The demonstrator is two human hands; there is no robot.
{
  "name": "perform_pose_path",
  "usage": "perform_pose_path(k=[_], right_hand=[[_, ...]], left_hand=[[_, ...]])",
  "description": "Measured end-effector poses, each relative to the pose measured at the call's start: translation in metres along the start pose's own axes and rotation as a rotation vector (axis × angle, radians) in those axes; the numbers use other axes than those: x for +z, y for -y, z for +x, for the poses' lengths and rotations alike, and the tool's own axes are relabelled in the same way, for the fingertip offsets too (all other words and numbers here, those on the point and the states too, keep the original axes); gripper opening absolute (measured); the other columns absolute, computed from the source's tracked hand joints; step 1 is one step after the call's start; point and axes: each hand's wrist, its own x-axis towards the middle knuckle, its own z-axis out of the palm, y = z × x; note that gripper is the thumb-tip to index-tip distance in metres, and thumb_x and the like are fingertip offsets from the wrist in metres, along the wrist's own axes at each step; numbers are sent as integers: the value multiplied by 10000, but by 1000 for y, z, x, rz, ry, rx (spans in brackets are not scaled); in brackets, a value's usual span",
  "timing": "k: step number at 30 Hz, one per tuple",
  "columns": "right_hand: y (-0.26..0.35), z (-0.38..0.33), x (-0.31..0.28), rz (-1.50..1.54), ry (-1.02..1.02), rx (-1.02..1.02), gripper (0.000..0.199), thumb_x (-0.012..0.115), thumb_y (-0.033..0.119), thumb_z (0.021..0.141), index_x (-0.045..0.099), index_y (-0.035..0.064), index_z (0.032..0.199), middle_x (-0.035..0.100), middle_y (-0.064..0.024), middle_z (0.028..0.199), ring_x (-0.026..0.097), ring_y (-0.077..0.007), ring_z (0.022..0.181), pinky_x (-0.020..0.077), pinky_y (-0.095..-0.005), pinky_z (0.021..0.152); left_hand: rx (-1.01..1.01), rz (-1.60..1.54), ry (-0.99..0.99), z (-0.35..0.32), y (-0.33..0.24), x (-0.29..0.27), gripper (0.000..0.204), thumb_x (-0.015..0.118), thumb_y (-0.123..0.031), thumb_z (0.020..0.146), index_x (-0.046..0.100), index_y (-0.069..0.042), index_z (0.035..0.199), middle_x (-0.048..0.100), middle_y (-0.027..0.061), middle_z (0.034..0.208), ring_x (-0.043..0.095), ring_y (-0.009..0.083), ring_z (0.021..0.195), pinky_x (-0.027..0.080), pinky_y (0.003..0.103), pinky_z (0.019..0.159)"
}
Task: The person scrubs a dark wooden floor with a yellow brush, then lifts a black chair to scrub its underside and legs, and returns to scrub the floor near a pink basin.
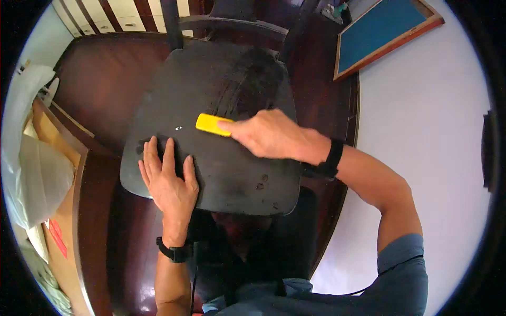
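A black chair seat [232, 184] fills the middle of the head view, with wet dark streaks toward its back and a few wet spots near its front right. My right hand [269, 134] is closed round a yellow oblong tool [212, 125] over the middle of the seat. Its underside is hidden, so I cannot make out its exact kind. My left hand [171, 181] rests palm down on the front left of the seat, fingers spread and holding nothing. Small white bits [178, 128] lie on the seat between the hand and the tool.
The chair's backrest [232, 20] rises at the far side. A blue board with a wooden frame [379, 34] leans by the white wall [421, 131] at right. On the left stand a cardboard box [68, 210] and a translucent plastic bag [42, 174]. The floor [105, 68] is dark reddish brown.
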Motion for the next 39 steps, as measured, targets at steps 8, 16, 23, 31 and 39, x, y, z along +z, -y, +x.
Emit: perform_pose_path(k=[8, 16, 23, 31, 39], right_hand=[[-59, 19, -4, -292, -152, 268, 281, 538, 290, 1014, 743, 107, 954, 698, -236, 817, 708, -440, 783, 565, -576, 717], [-110, 38, -41, -280, -241, 502, 288, 526, 213, 990, 724, 117, 1177, 737, -249, 956, 732, -441, 874, 593, -552, 705], [6, 100, 6, -88, -82, 180, 279, 531, 236, 1001, 732, 80, 1116, 730, -258, 917, 720, -456, 881, 568, -591, 769], [-97, 121, -20, -158, -406, 560, 298, 550, 244, 981, 741, 42, 1088, 730, -264, 1041, 708, -472, 997, 574, -574, 857], [-64, 160, -41, -162, -162, 395, 348, 529, 340, 1039, 730, 134, 1236, 728, -254, 1097, 684, -474, 1056, 556, -555, 892]], left_hand=[[-3, -87, -38, -5, -9, 7, 488, 710, -263, 926, 647, -61, 1366, 480, 211, 1546, 419, 398, 1466, 302, 585, 1210], [28, -128, -22, -4, -18, 4, 506, 698, -274, 929, 631, -36, 1371, 466, 228, 1541, 388, 409, 1485, 278, 584, 1221], [-9, -86, -20, -9, 4, -5, 506, 723, -266, 912, 634, -60, 1365, 477, 214, 1537, 401, 402, 1475, 296, 579, 1215], [3, -201, -22, -3, -10, 1, 506, 728, -270, 903, 647, -26, 1339, 473, 246, 1524, 392, 431, 1473, 273, 605, 1214], [-17, -211, -6, -2, -7, -5, 500, 738, -269, 897, 657, -26, 1327, 472, 246, 1524, 391, 430, 1475, 275, 610, 1211]])
